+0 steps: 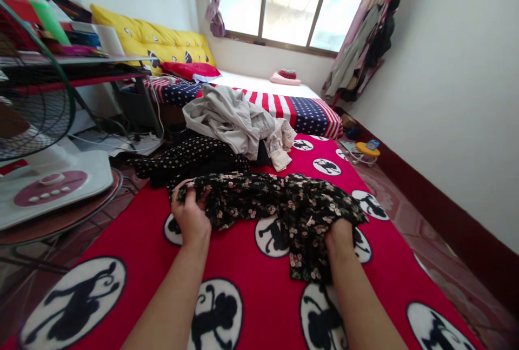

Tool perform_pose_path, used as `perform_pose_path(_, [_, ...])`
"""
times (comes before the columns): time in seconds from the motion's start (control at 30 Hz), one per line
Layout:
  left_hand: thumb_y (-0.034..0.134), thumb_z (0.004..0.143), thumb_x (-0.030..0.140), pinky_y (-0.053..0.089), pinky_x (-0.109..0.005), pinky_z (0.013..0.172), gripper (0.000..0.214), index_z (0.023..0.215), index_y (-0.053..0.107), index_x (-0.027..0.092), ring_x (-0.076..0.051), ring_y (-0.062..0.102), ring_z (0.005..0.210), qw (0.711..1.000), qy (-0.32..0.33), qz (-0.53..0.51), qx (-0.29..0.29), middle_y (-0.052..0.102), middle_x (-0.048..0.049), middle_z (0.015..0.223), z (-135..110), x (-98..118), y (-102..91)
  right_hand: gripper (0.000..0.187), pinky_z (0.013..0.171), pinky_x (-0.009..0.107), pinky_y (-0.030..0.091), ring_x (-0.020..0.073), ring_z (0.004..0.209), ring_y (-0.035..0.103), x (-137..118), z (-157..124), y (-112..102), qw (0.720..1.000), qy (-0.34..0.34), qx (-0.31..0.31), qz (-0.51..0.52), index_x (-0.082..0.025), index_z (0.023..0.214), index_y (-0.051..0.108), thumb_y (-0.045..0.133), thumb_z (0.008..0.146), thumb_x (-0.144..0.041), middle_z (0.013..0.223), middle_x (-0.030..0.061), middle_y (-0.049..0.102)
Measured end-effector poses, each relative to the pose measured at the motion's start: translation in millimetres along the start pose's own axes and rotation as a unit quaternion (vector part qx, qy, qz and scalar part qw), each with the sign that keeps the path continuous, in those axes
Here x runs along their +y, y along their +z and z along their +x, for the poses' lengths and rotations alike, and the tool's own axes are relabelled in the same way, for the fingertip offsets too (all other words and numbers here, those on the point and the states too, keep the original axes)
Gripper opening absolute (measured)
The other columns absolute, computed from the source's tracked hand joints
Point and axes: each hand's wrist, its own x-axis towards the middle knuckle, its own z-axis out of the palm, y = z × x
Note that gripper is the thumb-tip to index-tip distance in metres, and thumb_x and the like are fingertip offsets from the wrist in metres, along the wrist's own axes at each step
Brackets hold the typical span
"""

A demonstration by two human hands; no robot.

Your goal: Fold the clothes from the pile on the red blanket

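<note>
Two hands are at work in my head view, well apart from each other and both on one black floral garment (pixel 247 193), which lies stretched from side to side across a red blanket (pixel 243 263) printed with dark monkeys in white ovals. I see the left hand (pixel 190 212) clamped on the garment's left end, fingers bent into the cloth. The right hand (pixel 339 232) goes under or into the right end up to about the wrist; the fabric hides its fingers, so I cannot tell whether they grip. Just beyond the garment I have a heap: a grey garment (pixel 227 117) on top, a black dotted cloth (pixel 198 150) to its left and a pale printed piece (pixel 281 142) to its right. Farther left stands a white fan (pixel 52 182), and behind the heap is a bed with a stars-and-stripes cover (pixel 308 114).
</note>
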Motion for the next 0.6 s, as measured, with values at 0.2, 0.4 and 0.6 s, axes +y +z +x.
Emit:
perform_pose_path(0.2, [0.052,0.077,0.022,0.052,-0.029,0.081,0.020,0.097,0.053,0.018,-0.014,0.058,0.087,0.991,0.092,0.058,0.074,0.058,-0.0003,0.096,19,-3,-13.4,0.046,0.073,0.023,0.050,0.0138,0.103,0.061,-11,23,-25,0.971,-0.001,0.201,0.132,-0.024,0.115,0.050,0.065,0.074,-0.039,0.124,0.0039,0.057])
perform_pose_path(0.4, [0.057,0.082,0.016,0.022,-0.037,0.117,0.036,0.118,0.055,0.019,-0.022,0.037,0.134,0.906,0.295,0.298,-0.057,0.044,-0.0100,0.139,-2,9,-11.7,0.094,0.061,0.028,0.050,0.0140,0.069,0.063,-17,-15,3,0.982,-0.003,-0.159,-0.105,-0.028,0.148,0.023,0.071,0.070,-0.048,0.137,0.0136,0.050])
perform_pose_path(0.6, [0.052,0.088,0.017,0.036,-0.038,0.110,0.022,0.108,0.061,0.019,-0.021,0.051,0.121,0.866,0.289,0.337,-0.230,0.056,-0.0086,0.125,-30,4,-1.2,0.086,0.069,0.032,0.047,0.0255,0.084,0.066,-30,-57,37,0.807,-0.120,-0.304,-0.492,-0.028,0.149,0.032,0.069,0.072,-0.032,0.124,0.0112,0.058])
